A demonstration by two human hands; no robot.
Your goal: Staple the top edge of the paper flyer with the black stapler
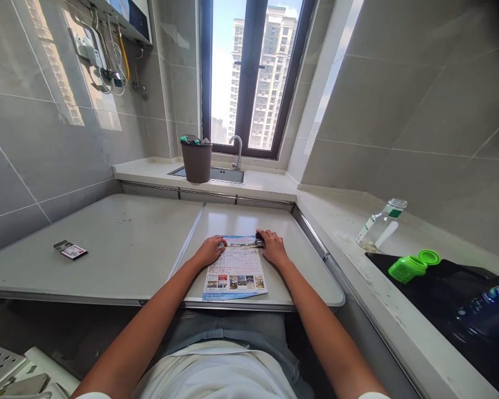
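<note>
A printed leaflet (237, 266), with blue bands and a row of small photos, lies on the folding table in front of me. At its upper left edge, my left hand (210, 250) is closed on the paper, with the fingertips curled over the margin. My right hand (273, 247) is at the upper right edge, its fingers wrapped round a small black stapler (259, 239) with a metallic part. The stapler sits against the leaflet's edge, and the hand covers much of it. Whether the leaflet has more than one sheet is hard to tell.
On the table's left half (120, 233) lies a small black-and-white packet (71, 250). A brown bin (196, 160) stands by the sink (228, 175). The right counter holds a glass bottle (380, 224), a green open-lidded container (408, 269) and a dark blue object (488, 313).
</note>
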